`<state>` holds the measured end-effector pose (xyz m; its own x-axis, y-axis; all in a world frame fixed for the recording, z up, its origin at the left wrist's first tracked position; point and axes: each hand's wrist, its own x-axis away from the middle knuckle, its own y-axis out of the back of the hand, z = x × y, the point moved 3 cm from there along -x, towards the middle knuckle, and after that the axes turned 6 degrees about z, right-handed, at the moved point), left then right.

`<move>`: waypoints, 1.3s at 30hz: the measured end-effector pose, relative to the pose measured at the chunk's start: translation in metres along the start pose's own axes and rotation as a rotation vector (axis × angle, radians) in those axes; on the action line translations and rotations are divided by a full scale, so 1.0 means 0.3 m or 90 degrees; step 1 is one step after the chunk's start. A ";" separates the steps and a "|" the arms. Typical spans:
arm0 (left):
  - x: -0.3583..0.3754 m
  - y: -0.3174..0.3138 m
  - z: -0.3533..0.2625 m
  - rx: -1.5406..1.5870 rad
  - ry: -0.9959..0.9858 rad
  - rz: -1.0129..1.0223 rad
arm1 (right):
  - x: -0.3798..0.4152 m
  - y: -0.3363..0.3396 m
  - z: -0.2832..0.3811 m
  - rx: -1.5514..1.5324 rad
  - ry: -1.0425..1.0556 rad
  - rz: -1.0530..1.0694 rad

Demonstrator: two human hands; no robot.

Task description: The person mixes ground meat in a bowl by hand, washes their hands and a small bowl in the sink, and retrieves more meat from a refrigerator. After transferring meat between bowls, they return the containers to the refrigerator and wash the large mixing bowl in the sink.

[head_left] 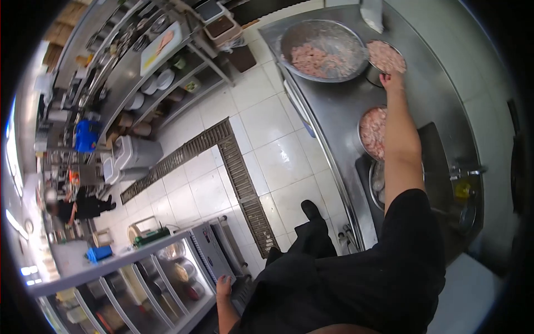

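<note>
My right hand (392, 80) reaches out over the steel counter (339, 117), its fingers closed at the near rim of a small round container of pink meat pieces (385, 55). Beside it stands a large steel bowl (351, 43) with more pink meat spread inside. A second bowl of pink pieces (371, 133) sits nearer, partly hidden by my forearm. Low on the left, my left hand (223, 286) is by the grey slatted panel (210, 250), fingers curled; what they hold, if anything, is too small to tell.
A sink (436, 145) with a tap (467, 171) is right of my forearm. Shelving with a cutting board (161, 49) stands across the tiled floor, which has a drain grate (239, 172). A glass-fronted cabinet (128, 289) is at lower left; another person (89, 206) is far left.
</note>
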<state>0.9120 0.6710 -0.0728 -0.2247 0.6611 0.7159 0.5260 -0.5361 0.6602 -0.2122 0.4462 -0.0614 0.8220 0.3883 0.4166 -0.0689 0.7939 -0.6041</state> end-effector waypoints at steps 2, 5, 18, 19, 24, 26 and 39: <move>-0.018 -0.043 0.122 0.070 0.082 0.034 | -0.037 0.014 -0.019 -0.013 0.014 -0.028; 0.125 -0.007 0.074 0.268 0.170 0.076 | -0.106 0.056 0.010 0.045 0.024 -0.096; 0.385 -0.276 0.601 0.330 0.379 0.221 | 0.300 0.135 0.272 0.292 0.334 0.355; 0.403 -0.316 0.620 0.327 0.355 0.154 | 0.782 -0.216 0.280 0.520 0.662 0.720; 0.468 -0.401 0.560 0.289 0.329 0.055 | 0.738 -0.055 0.221 0.618 0.476 0.365; 0.476 -0.400 0.491 0.331 0.325 0.012 | 0.804 -0.035 0.170 0.632 0.383 0.306; 0.465 -0.533 0.730 0.314 0.126 -0.134 | 1.729 0.075 -0.569 0.617 -0.118 0.595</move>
<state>0.9762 0.9639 -0.1282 -0.4905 0.5909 0.6405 0.7634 -0.0631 0.6428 0.3092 0.5856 0.0250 0.1678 0.9537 0.2495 -0.9835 0.1794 -0.0241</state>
